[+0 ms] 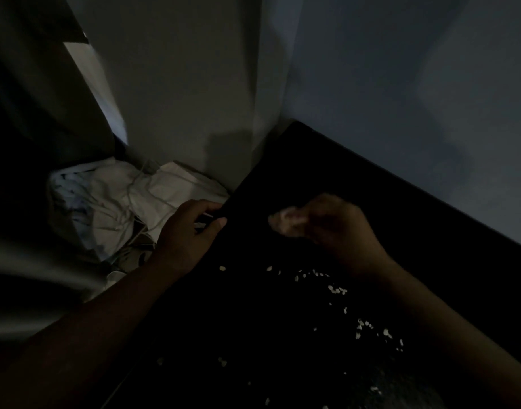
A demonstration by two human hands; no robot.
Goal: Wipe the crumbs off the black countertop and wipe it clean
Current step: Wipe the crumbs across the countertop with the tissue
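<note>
I have the left hand (191, 228) at the left edge of the black desk (283, 172), thumb on top and fingers curled over the rim, so it seems to grip the edge and brace there. A thin pale sliver shows between its fingers, and I cannot tell what that is. The right hand (330, 228) is over the far part of the desk, closed round a pale wad (288, 222). The wad is blurred, and I cannot say whether it is cloth or paper, or whether it touches the surface.

The crumbs (337, 290) lie scattered across the near half of the desk, on my side of both hands. There is a looser band just below the right wrist and more specks toward the bottom of the view. The far corner against the wall (400, 84) looks bare, though the light is too poor to be sure. Beside the desk, lower down on the left, sits a heap of white bags (106, 202).

I judge the wiping to be at an early stage, since most of the crumbs are not yet gathered. The next move calls for pressing the wad flat on the desk behind the crumbs and drawing them in one direction toward an edge. The strokes should overlap so that no specks slip round the sides. The left hand could then cup below the rim to catch them.
</note>
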